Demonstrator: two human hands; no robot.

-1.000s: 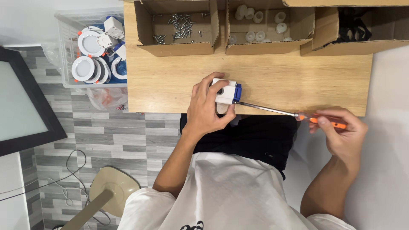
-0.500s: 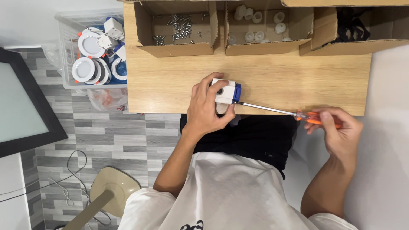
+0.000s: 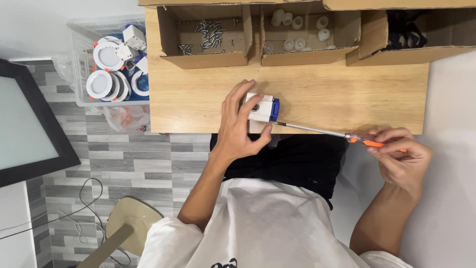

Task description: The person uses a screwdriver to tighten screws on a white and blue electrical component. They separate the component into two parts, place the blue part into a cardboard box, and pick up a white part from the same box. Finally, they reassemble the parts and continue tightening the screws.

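The left hand (image 3: 240, 124) sits at frame centre, forearm rising from the lower middle, fingers (image 3: 238, 97) spread and curled forward, thumb tucked to the right. The right hand (image 3: 399, 159) sits at right of centre, fingers pinched together, forearm running down to the lower right.

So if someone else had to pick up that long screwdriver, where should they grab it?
Probably by the orange handle, coming from the right, where the right hand pinches it now. The screwdriver lies nearly level across the wooden table's front edge; its thin metal shaft is slippery, and its tip sits at the white and blue box held by the left hand.
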